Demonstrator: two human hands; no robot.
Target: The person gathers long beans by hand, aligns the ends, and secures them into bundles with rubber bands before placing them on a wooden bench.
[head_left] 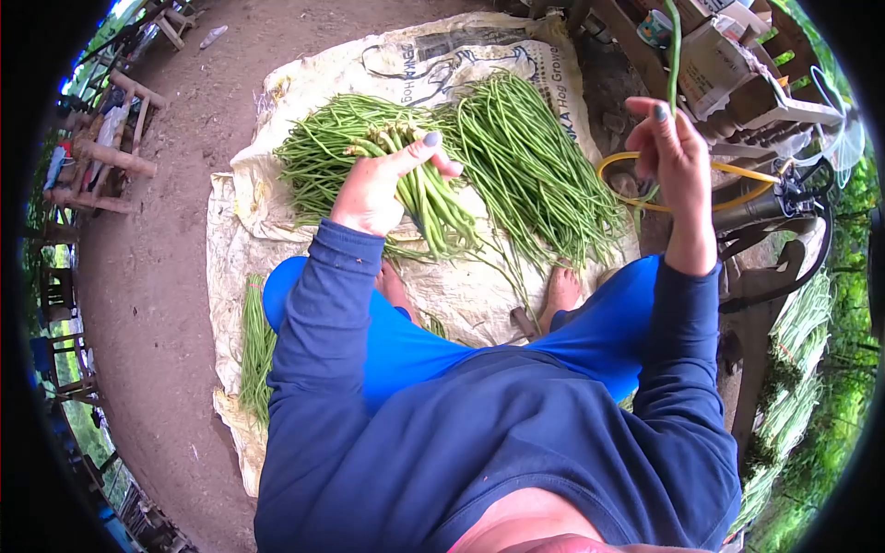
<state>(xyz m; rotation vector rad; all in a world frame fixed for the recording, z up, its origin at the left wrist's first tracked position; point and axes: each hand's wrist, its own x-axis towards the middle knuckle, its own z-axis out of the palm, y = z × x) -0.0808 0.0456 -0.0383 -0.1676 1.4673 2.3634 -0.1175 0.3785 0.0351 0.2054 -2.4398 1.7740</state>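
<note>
- Left hand (373, 192): closed around a bundle of long green beans (431, 205), above the sack sheet (452, 295).
- Right hand (680, 155): beyond the sheet's right edge, fingers curled, gripping a single long bean (675, 60).
- Two large bean piles (525, 166) lie side by side on the sheet's far half.
- A smaller bunch (256, 346) lies at its left side.
- Bare feet (563, 290) rest on the sheet.
</note>
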